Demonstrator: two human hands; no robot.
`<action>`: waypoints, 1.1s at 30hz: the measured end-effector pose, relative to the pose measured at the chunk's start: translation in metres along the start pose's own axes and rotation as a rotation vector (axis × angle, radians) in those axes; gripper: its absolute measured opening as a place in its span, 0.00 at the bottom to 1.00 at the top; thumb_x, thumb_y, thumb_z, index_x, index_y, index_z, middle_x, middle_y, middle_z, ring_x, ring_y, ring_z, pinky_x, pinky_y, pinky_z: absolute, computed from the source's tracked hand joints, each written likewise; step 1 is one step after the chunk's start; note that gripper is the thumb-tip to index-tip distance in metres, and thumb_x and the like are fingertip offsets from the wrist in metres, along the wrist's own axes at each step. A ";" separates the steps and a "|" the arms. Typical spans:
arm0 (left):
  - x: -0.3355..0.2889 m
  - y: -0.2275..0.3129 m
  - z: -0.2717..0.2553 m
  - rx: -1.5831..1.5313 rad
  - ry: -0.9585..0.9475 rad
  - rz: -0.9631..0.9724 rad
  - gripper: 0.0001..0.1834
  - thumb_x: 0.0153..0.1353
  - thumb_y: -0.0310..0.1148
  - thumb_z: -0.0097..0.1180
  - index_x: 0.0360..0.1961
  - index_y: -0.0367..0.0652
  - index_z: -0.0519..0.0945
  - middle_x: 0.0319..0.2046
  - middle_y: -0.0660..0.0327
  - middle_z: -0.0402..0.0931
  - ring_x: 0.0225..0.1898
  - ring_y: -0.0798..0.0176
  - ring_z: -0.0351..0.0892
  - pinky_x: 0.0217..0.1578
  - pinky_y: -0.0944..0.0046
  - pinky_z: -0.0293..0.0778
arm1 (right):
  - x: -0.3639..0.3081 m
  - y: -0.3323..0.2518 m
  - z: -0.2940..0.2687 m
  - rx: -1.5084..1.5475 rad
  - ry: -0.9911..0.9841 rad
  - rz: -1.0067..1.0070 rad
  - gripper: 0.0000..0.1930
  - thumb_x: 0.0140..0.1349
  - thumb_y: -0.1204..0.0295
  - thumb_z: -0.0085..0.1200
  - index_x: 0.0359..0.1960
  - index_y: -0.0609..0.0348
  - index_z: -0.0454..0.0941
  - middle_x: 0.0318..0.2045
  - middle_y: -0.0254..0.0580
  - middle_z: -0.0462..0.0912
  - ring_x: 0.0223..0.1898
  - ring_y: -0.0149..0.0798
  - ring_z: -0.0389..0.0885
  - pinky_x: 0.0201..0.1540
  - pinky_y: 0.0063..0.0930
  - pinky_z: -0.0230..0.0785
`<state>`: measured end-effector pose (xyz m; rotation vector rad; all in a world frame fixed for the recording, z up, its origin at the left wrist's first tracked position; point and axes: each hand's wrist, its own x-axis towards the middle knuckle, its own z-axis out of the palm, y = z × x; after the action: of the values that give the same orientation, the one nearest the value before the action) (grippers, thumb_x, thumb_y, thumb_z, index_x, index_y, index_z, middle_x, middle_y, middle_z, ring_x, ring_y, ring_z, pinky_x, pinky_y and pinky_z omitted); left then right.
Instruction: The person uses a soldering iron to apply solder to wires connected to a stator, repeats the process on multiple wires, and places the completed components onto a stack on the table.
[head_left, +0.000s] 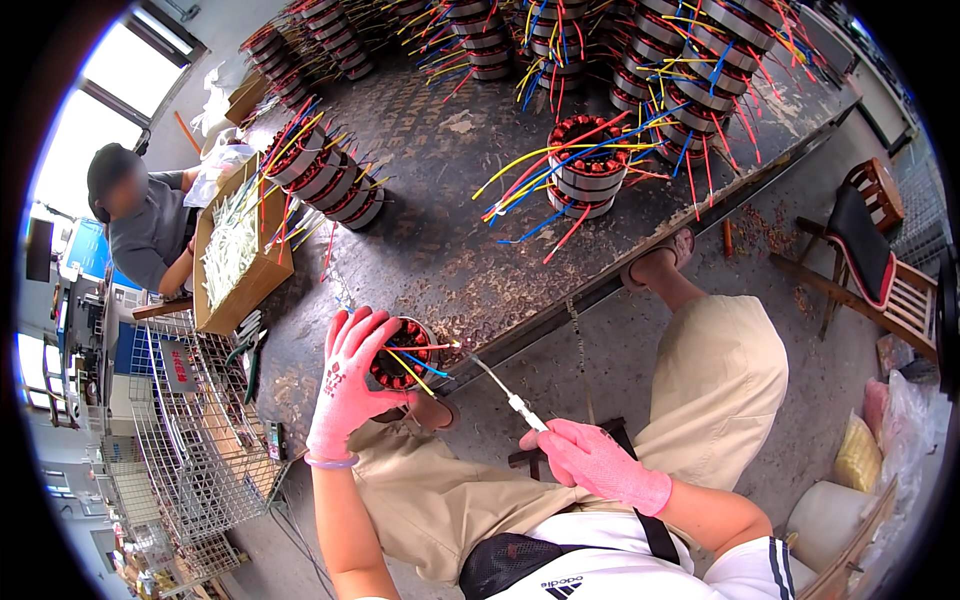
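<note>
My left hand point(350, 378), in a pink glove, grips the left side of a motor stator point(411, 384), fingers at the far edge and thumb at the near edge. Red copper windings line the stator's ring, and red, blue and yellow lead wires come out toward the right. My right hand point(598, 462), also gloved in pink, is closed round the white handle of a thin torch-like tool point(517, 407). Its bent metal tube points up and left, and the tip meets or almost meets the end of a red wire. A small bright spot shows there.
A stack of stators point(326, 183) stands on the worn dark table point(430, 230); another short stack point(586, 186) is farther right. Several taller stacks line the back. A cardboard box point(262, 292) holds white sleeves. Wire racks point(180, 420), a seated person point(150, 225) and a wooden chair point(870, 262) surround it.
</note>
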<state>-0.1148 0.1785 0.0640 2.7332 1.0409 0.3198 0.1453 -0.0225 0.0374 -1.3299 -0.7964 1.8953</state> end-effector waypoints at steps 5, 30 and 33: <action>0.001 0.000 0.000 0.004 -0.004 0.005 0.51 0.25 0.40 0.78 0.60 0.44 0.74 0.60 0.55 0.71 0.67 0.47 0.63 0.72 0.43 0.49 | 0.000 -0.001 0.000 -0.010 0.010 0.011 0.18 0.74 0.61 0.40 0.48 0.61 0.78 0.17 0.32 0.70 0.20 0.25 0.66 0.25 0.24 0.61; -0.001 -0.001 0.000 -0.010 -0.005 -0.006 0.52 0.25 0.40 0.78 0.61 0.45 0.74 0.61 0.55 0.70 0.68 0.47 0.62 0.72 0.43 0.49 | 0.000 -0.001 -0.001 -0.006 0.000 0.002 0.18 0.74 0.61 0.40 0.48 0.61 0.78 0.17 0.31 0.69 0.20 0.24 0.65 0.25 0.23 0.61; 0.000 0.000 0.000 -0.004 0.001 0.001 0.53 0.24 0.38 0.78 0.60 0.44 0.73 0.61 0.55 0.70 0.68 0.47 0.62 0.72 0.44 0.49 | 0.001 0.000 -0.001 -0.015 -0.004 -0.010 0.18 0.74 0.61 0.40 0.48 0.60 0.78 0.17 0.31 0.69 0.20 0.24 0.65 0.25 0.23 0.61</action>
<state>-0.1151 0.1780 0.0641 2.7303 1.0373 0.3238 0.1465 -0.0217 0.0370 -1.3296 -0.8197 1.8882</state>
